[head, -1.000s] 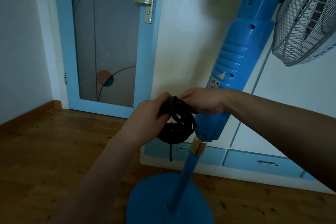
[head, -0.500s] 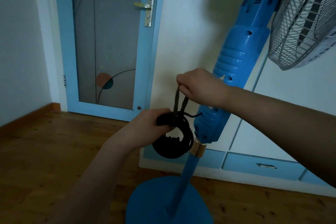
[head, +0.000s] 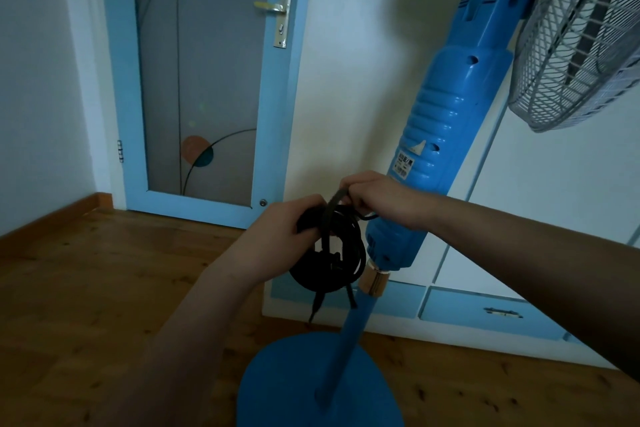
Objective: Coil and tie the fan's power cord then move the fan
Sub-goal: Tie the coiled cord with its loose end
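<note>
A blue pedestal fan (head: 446, 135) stands tilted on its round blue base (head: 294, 388), with a grey wire grille (head: 581, 45) at the upper right. Its black power cord (head: 332, 267) hangs as a coil just left of the fan's column. My left hand (head: 287, 229) grips the top of the coil. My right hand (head: 377, 198) pinches a flat dark tie strap that runs down around the coil. Two loose strap ends dangle below the coil.
A blue-framed door (head: 207, 80) with a brass handle (head: 273, 7) is at the back left. White cabinets with blue drawers (head: 491, 312) stand behind the fan. The floor (head: 86, 288) is brown wood with a skirting board along the left wall.
My right hand rose with the strap, then came back down close to the coil. My left hand kept its hold on the coil throughout.
</note>
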### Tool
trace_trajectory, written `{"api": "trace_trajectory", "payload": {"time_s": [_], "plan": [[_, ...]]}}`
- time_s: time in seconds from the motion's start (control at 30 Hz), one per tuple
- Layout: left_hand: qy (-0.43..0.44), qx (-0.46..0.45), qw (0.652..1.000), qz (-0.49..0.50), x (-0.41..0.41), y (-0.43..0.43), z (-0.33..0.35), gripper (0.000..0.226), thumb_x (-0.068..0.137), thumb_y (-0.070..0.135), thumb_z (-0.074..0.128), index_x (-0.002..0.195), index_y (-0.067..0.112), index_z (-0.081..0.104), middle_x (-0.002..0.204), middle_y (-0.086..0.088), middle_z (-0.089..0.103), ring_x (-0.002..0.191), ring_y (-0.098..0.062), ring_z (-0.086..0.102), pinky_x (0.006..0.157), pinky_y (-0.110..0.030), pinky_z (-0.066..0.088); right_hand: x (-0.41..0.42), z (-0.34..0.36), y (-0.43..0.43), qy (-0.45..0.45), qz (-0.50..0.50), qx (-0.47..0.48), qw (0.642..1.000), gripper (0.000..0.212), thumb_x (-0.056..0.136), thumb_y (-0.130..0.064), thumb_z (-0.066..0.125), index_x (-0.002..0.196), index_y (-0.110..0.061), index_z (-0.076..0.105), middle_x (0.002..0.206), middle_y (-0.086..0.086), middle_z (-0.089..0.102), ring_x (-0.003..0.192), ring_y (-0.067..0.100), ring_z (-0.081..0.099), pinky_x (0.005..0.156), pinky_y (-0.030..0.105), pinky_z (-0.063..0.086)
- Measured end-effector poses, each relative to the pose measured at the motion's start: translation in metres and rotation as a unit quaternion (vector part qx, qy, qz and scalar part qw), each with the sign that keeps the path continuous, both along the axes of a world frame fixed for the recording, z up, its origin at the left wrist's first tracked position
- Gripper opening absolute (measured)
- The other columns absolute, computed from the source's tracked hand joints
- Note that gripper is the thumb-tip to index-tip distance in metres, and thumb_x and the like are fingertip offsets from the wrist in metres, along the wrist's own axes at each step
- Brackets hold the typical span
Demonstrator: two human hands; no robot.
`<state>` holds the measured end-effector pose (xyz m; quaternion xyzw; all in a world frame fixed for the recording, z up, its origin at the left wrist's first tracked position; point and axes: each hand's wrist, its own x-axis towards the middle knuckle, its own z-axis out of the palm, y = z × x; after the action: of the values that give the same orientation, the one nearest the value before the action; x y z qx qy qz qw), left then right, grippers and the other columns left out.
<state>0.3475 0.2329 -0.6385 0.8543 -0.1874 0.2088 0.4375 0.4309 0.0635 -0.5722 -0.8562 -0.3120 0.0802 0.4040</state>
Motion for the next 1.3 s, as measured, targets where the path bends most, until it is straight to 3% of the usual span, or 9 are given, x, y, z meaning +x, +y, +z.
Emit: {"api": "trace_trajectory", "payload": {"time_s": [0.17, 0.23, 0.37, 0.53, 0.77, 0.9, 1.1, 1.23, 1.3], "plan": [[0.016, 0.015, 1.000, -0.006, -0.002, 0.001, 0.003, 0.017, 0.093, 0.013, 0.055, 0.098, 0.024, 0.067, 0.078, 0.004, 0.070, 0.069, -0.012, 0.066, 0.058, -0.030, 0.051, 0.000, 0.007, -0.003, 0.152, 0.102, -0.054, 0.982, 0.021, 0.073, -0.016, 0.045, 0.081, -0.007, 0.062, 0.072, -0.003, 0.066, 0.066, 0.005, 0.060, 0.064, 0.015, 0.047], [0.013, 0.013, 1.000, -0.002, -0.001, 0.003, 0.002, 0.017, 0.093, 0.013, 0.055, 0.100, 0.023, 0.067, 0.076, 0.005, 0.068, 0.066, -0.006, 0.064, 0.052, -0.019, 0.045, 0.003, 0.011, -0.005, 0.151, 0.108, -0.071, 0.980, 0.029, 0.079, -0.013, 0.043, 0.097, 0.000, 0.061, 0.082, 0.002, 0.064, 0.075, 0.010, 0.057, 0.072, 0.021, 0.045], [0.004, -0.005, 1.000, 0.024, 0.002, 0.004, -0.001, 0.022, 0.093, 0.007, 0.054, 0.095, 0.026, 0.064, 0.068, 0.007, 0.063, 0.057, -0.001, 0.058, 0.049, -0.010, 0.040, -0.002, 0.006, -0.009, -0.004, 0.022, 0.034, 0.999, 0.031, 0.089, 0.007, 0.040, 0.100, -0.001, 0.068, 0.091, 0.008, 0.070, 0.080, 0.006, 0.065, 0.081, 0.023, 0.052], [-0.001, -0.008, 0.999, 0.037, 0.005, 0.005, -0.004, 0.017, 0.096, 0.011, 0.055, 0.095, 0.025, 0.064, 0.071, 0.001, 0.064, 0.059, -0.002, 0.059, 0.050, -0.010, 0.041, -0.026, -0.046, -0.049, -0.294, -0.114, 0.104, 0.943, 0.027, 0.083, 0.012, 0.051, 0.075, -0.010, 0.063, 0.081, 0.011, 0.065, 0.080, 0.020, 0.061, 0.072, 0.031, 0.050], [0.003, -0.010, 1.000, 0.019, 0.004, -0.002, -0.003, 0.018, 0.095, 0.009, 0.055, 0.094, 0.023, 0.065, 0.069, 0.004, 0.063, 0.058, -0.002, 0.059, 0.050, -0.011, 0.043, -0.023, -0.034, -0.032, -0.339, -0.078, 0.090, 0.933, 0.020, 0.099, -0.006, 0.053, 0.102, -0.011, 0.072, 0.095, 0.003, 0.067, 0.090, 0.011, 0.062, 0.081, 0.022, 0.049], [0.007, -0.018, 1.000, 0.020, 0.004, -0.004, -0.002, 0.016, 0.094, 0.010, 0.055, 0.098, 0.021, 0.065, 0.078, -0.003, 0.068, 0.067, -0.011, 0.065, 0.054, -0.021, 0.052, -0.002, 0.005, -0.014, -0.389, -0.042, -0.052, 0.919, 0.022, 0.098, -0.015, 0.059, 0.113, -0.014, 0.075, 0.109, 0.011, 0.057, 0.101, 0.019, 0.054, 0.091, 0.031, 0.044], [0.005, -0.011, 1.000, 0.027, 0.001, -0.002, -0.001, 0.040, 0.094, 0.009, 0.056, 0.096, 0.048, 0.061, 0.083, 0.004, 0.071, 0.071, -0.008, 0.067, 0.060, -0.025, 0.057, -0.003, 0.019, -0.006, -0.229, 0.063, -0.172, 0.956, 0.026, 0.101, -0.025, 0.054, 0.120, -0.019, 0.072, 0.116, 0.003, 0.070, 0.110, 0.019, 0.063, 0.102, 0.039, 0.046], [0.006, 0.000, 0.999, 0.051, 0.005, -0.001, -0.002, 0.022, 0.093, 0.007, 0.054, 0.104, 0.023, 0.064, 0.078, -0.003, 0.069, 0.065, -0.009, 0.065, 0.051, -0.025, 0.053, -0.005, 0.019, -0.017, -0.067, 0.071, -0.216, 0.972, 0.030, 0.104, -0.027, 0.042, 0.118, -0.018, 0.067, 0.124, -0.003, 0.066, 0.127, 0.018, 0.054, 0.105, 0.029, 0.043], [-0.003, -0.003, 0.999, 0.050, 0.006, -0.002, -0.001, 0.018, 0.093, 0.006, 0.055, 0.102, 0.019, 0.062, 0.074, -0.001, 0.066, 0.062, -0.004, 0.064, 0.046, -0.014, 0.046, -0.007, 0.014, -0.019, 0.008, 0.059, -0.133, 0.989, 0.032, 0.104, -0.027, 0.037, 0.115, -0.024, 0.066, 0.119, -0.011, 0.066, 0.127, 0.013, 0.055, 0.098, 0.019, 0.042]]}}
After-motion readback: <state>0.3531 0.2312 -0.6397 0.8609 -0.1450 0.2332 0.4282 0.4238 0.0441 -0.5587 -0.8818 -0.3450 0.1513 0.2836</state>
